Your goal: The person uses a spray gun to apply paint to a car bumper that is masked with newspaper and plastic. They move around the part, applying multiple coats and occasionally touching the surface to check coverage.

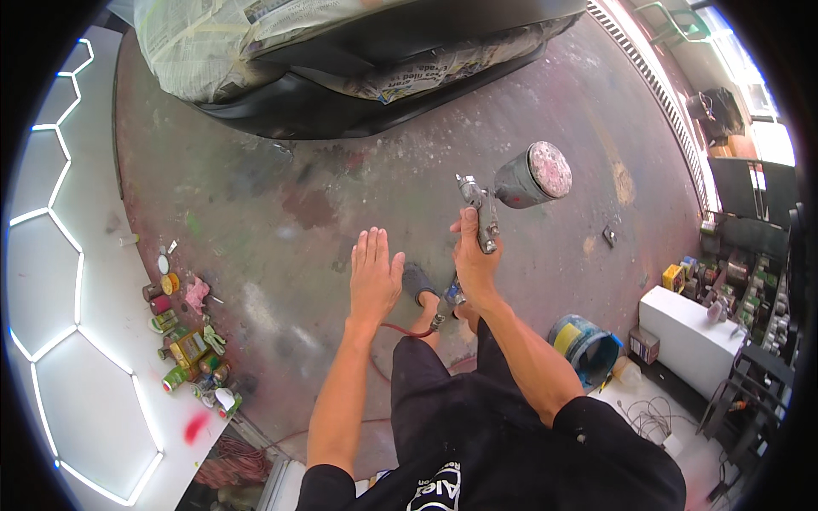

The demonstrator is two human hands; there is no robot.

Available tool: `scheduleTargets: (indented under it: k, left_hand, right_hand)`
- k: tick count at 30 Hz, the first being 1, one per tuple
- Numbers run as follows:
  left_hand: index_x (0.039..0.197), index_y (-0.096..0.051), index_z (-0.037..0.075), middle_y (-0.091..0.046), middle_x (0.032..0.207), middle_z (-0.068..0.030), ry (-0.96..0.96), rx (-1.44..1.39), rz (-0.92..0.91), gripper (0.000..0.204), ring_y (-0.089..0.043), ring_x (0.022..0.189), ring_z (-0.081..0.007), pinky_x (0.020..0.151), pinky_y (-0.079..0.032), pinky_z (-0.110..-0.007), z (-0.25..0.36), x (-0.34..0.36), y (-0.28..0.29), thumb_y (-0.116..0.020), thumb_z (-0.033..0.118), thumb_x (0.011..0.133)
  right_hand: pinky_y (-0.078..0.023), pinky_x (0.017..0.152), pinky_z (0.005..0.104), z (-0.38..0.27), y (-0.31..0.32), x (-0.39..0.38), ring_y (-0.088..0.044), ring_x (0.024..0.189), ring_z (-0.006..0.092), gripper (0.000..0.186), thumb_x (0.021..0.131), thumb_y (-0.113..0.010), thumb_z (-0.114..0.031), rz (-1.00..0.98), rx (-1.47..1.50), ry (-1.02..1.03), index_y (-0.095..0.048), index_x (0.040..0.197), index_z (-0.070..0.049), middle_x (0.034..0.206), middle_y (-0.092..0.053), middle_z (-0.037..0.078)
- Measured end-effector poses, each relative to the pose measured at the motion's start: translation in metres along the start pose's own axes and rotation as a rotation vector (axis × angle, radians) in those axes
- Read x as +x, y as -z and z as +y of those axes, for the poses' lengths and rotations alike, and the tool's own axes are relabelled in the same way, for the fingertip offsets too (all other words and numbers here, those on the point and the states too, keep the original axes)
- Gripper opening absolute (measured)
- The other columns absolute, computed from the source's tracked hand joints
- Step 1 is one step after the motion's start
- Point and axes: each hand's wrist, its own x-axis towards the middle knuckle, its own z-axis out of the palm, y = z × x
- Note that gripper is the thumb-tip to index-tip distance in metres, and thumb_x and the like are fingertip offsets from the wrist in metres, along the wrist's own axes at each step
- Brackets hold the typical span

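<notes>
My right hand [478, 264] is wrapped round the handle of a metal spray gun [480, 209]. The gun's round paint cup [518, 183] sticks out to the right, its lid crusted with pinkish-white paint. From the gun's lower end a dark red air hose [412, 332] curves away past my legs. My left hand [375, 277] is held out flat over the floor, fingers stretched and holding nothing. Ahead of both hands, apart from them, is a black car bumper [298, 106], with newspaper masking [200, 60] over the body above it and in its opening.
Paint cans and bottles [192, 345] crowd the left side, by a wall with hexagonal lights [81, 264]. At the right stand a blue-stained bucket [584, 345], a white box [690, 328] and shelves of containers [741, 281]. A floor grate [656, 85] runs along the far right.
</notes>
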Motion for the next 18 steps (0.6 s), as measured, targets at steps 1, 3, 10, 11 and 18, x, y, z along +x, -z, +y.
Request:
scheduleTargets:
  k: [1, 3, 10, 11, 18]
  left_hand:
    - [0.166, -0.042, -0.006, -0.042, 0.173, -0.0272, -0.008, 0.001, 0.009, 0.067, -0.033, 0.164, -0.0449, 0.134, -0.027, -0.057, -0.010, 0.021, -0.017, -0.052, 0.038, 0.116]
    - [0.167, -0.039, -0.007, -0.039, 0.174, -0.0281, -0.009, 0.049, 0.016, 0.070, -0.031, 0.165, -0.0457, 0.134, -0.026, -0.058, -0.034, 0.067, -0.055, -0.052, 0.039, 0.116]
    - [0.167, -0.038, -0.008, -0.037, 0.175, -0.0287, -0.028, 0.122, 0.037, 0.076, -0.029, 0.166, -0.0456, 0.135, -0.023, -0.059, -0.102, 0.195, -0.188, -0.055, 0.045, 0.114]
    - [0.166, -0.039, -0.008, -0.038, 0.175, -0.0284, -0.035, 0.125, 0.061, 0.077, -0.029, 0.166, -0.0452, 0.135, -0.024, -0.059, -0.107, 0.213, -0.208, -0.056, 0.045, 0.114]
    - [0.163, -0.044, -0.006, -0.043, 0.172, -0.0259, -0.144, 0.093, 0.235, 0.077, -0.032, 0.164, -0.0438, 0.134, -0.027, -0.058, -0.105, 0.358, -0.337, -0.060, 0.048, 0.111]
  right_hand:
    - [-0.038, 0.060, 0.0282, 0.013, -0.005, 0.020, -0.050, 0.067, 0.0056, 0.049, 0.113, -0.066, -0.051, -0.001, -0.007, 0.009, -0.071, 0.097, -0.005, 0.078, -0.060, -0.003]
    - [-0.039, 0.054, 0.0266, 0.042, -0.007, 0.066, -0.047, 0.061, 0.0040, 0.045, 0.113, -0.067, -0.049, -0.071, -0.086, 0.016, -0.070, 0.116, -0.004, 0.089, -0.065, -0.001]
    - [-0.040, 0.051, 0.0269, 0.129, -0.029, 0.196, -0.046, 0.059, 0.0036, 0.047, 0.114, -0.066, -0.047, -0.173, -0.112, -0.073, -0.068, 0.129, -0.003, 0.098, -0.068, 0.002]
    - [-0.040, 0.054, 0.0272, 0.138, -0.030, 0.211, -0.048, 0.062, 0.0039, 0.044, 0.114, -0.067, -0.046, -0.173, -0.108, -0.069, -0.070, 0.121, -0.003, 0.093, -0.066, 0.000]
    - [-0.038, 0.058, 0.0281, 0.203, -0.023, 0.285, -0.049, 0.067, 0.0044, 0.039, 0.114, -0.068, -0.041, -0.199, -0.137, -0.030, -0.073, 0.109, -0.002, 0.085, -0.064, -0.003]
